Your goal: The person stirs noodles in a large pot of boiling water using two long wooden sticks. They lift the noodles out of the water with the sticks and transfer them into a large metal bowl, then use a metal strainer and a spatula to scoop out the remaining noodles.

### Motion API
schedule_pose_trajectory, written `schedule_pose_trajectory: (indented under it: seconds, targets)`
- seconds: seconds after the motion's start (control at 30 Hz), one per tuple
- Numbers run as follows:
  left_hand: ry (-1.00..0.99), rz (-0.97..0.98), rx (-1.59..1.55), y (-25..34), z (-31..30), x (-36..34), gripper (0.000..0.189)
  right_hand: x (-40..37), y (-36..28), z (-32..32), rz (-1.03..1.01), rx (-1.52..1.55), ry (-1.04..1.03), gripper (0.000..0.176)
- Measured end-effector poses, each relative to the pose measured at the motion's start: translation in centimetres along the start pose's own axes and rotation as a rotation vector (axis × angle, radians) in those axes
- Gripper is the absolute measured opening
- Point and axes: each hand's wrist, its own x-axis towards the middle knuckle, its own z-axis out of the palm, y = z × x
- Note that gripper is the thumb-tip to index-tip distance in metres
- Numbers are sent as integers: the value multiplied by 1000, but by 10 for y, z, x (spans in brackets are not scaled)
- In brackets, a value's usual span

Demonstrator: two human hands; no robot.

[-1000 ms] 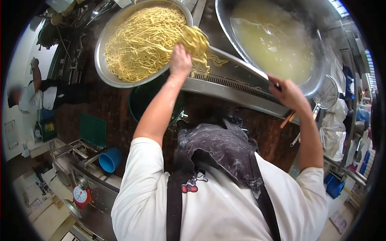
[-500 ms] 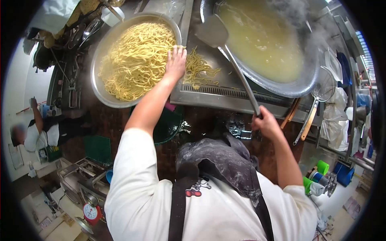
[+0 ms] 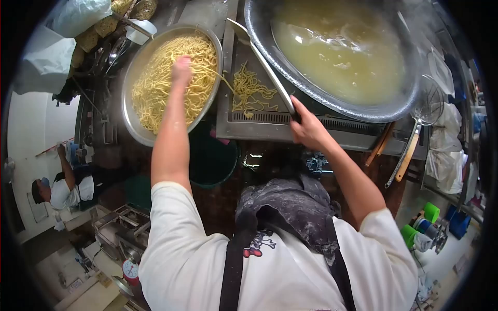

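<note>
Left hand (image 3: 181,66): knuckles up, fingers sunk into noodles (image 3: 155,88); spread or bunched, not discernible. Noodles heaped in round steel basin (image 3: 126,111), off the counter's left edge.

Right hand (image 3: 307,128): wrapped tight round the handle of long spatula (image 3: 265,71), blade lifted toward the back-left corner, beside the basin rim.

Spilled noodles (image 3: 250,90): loose tangle on bare steel counter (image 3: 226,88), between basin and wok, just behind the slotted strip along the front edge; a few strands bridging to the basin rim.

Wok (image 3: 358,111): steaming cloudy liquid, right of the spatula, toward the counter's right end.

Likely hazards: spilled tangle dragged over the front edge by a careless sweep; forearm scalded by steam if carried closer to the wok; basin tipped by a heavy downward push near its rim.
</note>
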Motion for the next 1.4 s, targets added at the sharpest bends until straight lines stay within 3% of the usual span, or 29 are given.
schedule_pose_trajectory:
  seconds: [0.03, 0.1, 0.17, 0.23, 0.3, 0.33, 0.4, 0.47, 0.53, 0.6, 0.67, 0.8, 0.9, 0.97, 1.03, 1.07, 1.17, 1.23, 1.3, 1.4]
  targets:
    - [203, -76, -13, -17, -31, 4, 21, 19, -7, 8, 51, 5, -36, 67]
    - [236, -229, 137, -14, -89, -3, 20, 57, -38, 18, 281, -94, -134, 67]
    - [277, -316, 66, -73, -123, 16, 23, 90, -16, 51, 141, -332, -35, 66]
    - [320, -385, -19, -80, -140, 18, 29, 100, -26, 64, 182, -406, -40, 65]
    - [139, -242, 115, -69, -137, -5, 56, 100, -17, 91, 238, -580, 69, 64]
    - [25, -338, 134, -59, -142, -14, 81, 95, -17, 100, 279, -601, 60, 59]
    - [10, -323, 162, -27, -131, -56, 84, 74, -20, 119, 301, -597, 90, 56]
    - [-17, -186, -117, -16, -108, -119, 81, 44, 4, 153, 301, -542, 160, 49]
    - [-130, -123, -241, -14, -96, -191, 81, -17, 2, 183, 174, -751, 204, 53]
    - [-259, -252, -566, -11, -93, -267, 78, -83, 7, 205, 105, -775, 171, 57]
    - [-328, -235, -595, -40, -86, -330, 76, -141, -6, 209, 190, -779, 89, 58]
    - [-437, -401, -667, -75, -101, -414, 70, -198, -62, 160, 349, -817, -87, 65]
    - [-445, -400, -638, -91, -107, -429, 68, -193, -59, 146, 334, -832, 48, 62]
    - [-437, -378, -622, -93, -111, -434, 67, -165, -45, 154, 427, -845, 131, 59]
    - [-410, -351, -634, -91, -123, -435, 67, -145, -32, 179, 557, -806, 121, 57]
    - [-408, -363, -651, -90, -128, -435, 67, -153, -22, 206, 491, -902, 197, 58]
    - [-387, -370, -684, -99, -137, -442, 66, -202, -54, 253, 470, -843, 25, 75]
    - [-415, -373, -676, -109, -137, -446, 64, -216, -73, 236, 502, -744, -61, 73]
    - [-408, -407, -663, -110, -140, -453, 66, -221, -97, 193, 442, -685, -33, 70]
    - [-440, -376, -604, -107, -129, -454, 66, -196, -72, 157, 545, -782, 100, 63]
